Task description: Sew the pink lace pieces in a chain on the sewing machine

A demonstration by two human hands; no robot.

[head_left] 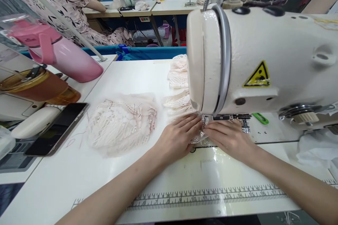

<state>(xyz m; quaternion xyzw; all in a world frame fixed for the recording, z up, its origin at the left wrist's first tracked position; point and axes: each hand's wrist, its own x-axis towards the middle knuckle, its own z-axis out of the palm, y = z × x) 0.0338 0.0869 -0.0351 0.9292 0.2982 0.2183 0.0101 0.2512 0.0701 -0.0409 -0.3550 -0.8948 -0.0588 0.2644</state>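
White lace fabric (196, 138) lies under the needle area of a white sewing machine (253, 63). My left hand (179, 135) is closed on the lace at its left side, fingers pressed together and thumb low. From the right, my right hand (231, 137) pinches the same lace close to the presser foot, its fingertips almost meeting those of the left. Ruffled cream lace (179, 84) runs back behind the left hand and passes out of sight behind the machine head. The needle is hidden by the hands and the machine.
A pile of sheer lace (123, 124) lies left of my hands. Further left are a black phone (58, 130), a pink bottle (66, 54) and an amber cup (44, 86). A green thread snipper (261, 118) rests beneath the machine arm. Behind, a person sits near other sewing machines.
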